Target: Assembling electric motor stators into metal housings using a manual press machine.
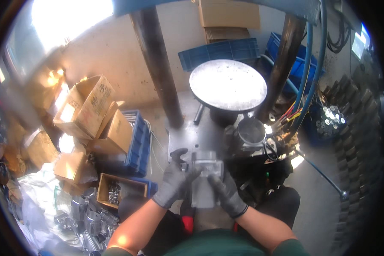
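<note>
Holding a grey metal housing (pixel 204 194) between both gloved hands, I had it by the near edge of the table (pixel 183 140); whether the two touched, I couldn't tell. My left hand (pixel 171 183) grasped its left side, thumb laid over the face and a finger sticking out beyond. My right hand (pixel 228 194) gripped the right side, thumb likewise on top. The round metal plate (pixel 228 85) stood past its far end; a carton (pixel 134 190) sat off left.

Worn are a dark-green short-sleeved top (pixel 226 245), black trousers (pixel 282 205) and grey gloves (pixel 168 190) covering the fingers (pixel 216 183).
</note>
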Tool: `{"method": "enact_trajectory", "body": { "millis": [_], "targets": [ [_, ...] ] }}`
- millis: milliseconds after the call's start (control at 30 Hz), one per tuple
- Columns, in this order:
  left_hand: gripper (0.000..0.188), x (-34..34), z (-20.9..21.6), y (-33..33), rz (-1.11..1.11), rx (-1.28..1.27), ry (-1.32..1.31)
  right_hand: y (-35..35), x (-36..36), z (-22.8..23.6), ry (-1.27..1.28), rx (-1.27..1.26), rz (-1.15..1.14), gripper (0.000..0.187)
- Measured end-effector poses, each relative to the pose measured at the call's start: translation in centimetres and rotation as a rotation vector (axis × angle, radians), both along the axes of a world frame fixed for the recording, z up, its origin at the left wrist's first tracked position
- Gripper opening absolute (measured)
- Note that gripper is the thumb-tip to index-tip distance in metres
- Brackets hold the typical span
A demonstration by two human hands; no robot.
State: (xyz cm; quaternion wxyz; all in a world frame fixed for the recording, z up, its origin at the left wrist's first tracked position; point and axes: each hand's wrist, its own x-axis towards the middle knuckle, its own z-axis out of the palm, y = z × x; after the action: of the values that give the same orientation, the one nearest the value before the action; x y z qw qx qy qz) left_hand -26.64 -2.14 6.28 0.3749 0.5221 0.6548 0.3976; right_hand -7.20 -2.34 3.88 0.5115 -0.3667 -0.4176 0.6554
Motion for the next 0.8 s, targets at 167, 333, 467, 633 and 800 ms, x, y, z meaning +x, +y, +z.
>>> {"method": "enact_trajectory", "body": {
  "millis": [167, 333, 467, 633, 800],
  "targets": [
    [0.092, -0.1, -1.6, 2.1, 0.018, -0.203, -0.176, 1.3, 1.0, -0.8, 0.111, -0.269, 0.274, 0.074],
    [0.092, -0.8, -2.3, 1.8, -0.003, -0.173, -0.427, 1.6, 1.3, -0.5, 0.124, -0.370, 0.376, 0.079],
    [0.096, -0.9, -2.3, 0.8, -0.038, -0.124, -0.346, 1.0, 1.2, -0.9, 0.010, -0.113, 0.291, 0.086],
    [0.116, -0.2, 2.2, -0.6, -0.056, 0.128, -0.226, 2.3, 1.5, 0.6, -0.124, 0.142, 0.288, 0.100],
    [0.120, -0.1, 4.5, -1.5, -0.049, 0.651, 0.248, 4.2, 2.1, 4.2, 0.312, 0.336, 0.310, 0.114]
  ]
}}
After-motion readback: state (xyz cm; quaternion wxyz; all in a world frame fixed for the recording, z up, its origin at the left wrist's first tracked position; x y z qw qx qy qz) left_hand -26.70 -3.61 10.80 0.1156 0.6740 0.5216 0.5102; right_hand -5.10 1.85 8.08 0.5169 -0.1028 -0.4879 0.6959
